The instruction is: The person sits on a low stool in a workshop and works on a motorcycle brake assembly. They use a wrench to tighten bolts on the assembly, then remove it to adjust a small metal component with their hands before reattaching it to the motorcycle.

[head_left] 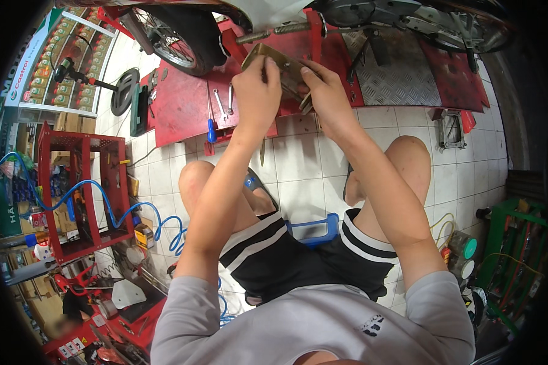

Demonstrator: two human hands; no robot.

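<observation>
Out over the red lift table (182, 106), both my hands are closed on a flat, brass-coloured metal part (292, 68) with a bent edge. My left hand (257, 91) grips its left end, fingers curled round it. On its right end, my right hand (327, 94) has the thumb and fingers pressed against it. Fingers hide much of the part, so its exact kind does not show. Left of my left hand lie a screwdriver (211, 131) with a blue handle and two spanners, one of them a shiny spanner (220, 103). A thin pointed strip (262, 152) shows below my left wrist.
A motorbike wheel (173, 45) and a red clamp (315, 36) with a threaded rod stand just beyond my hands. Left are a red metal rack (85, 188) and a coiled blue air hose (112, 213). A blue stool (313, 231) shows between my legs. A green rack (511, 261) stands right.
</observation>
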